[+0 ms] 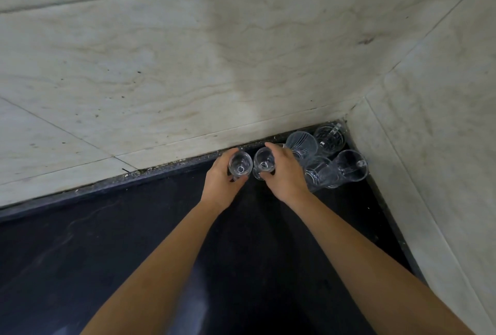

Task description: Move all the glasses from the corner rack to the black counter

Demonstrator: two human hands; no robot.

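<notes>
My left hand grips a small clear glass, and my right hand grips a second small clear glass right beside it. Both glasses are upright, low over the black counter close to the back wall. Several more clear glasses are grouped in the corner to the right: a striped glass, a cut-pattern glass, another striped glass and a plain mug-like glass. No rack shows in this view.
Pale marble wall tiles rise behind the counter, and a second wall closes it on the right, forming the corner. Dark counter surface stretches to the left and toward me.
</notes>
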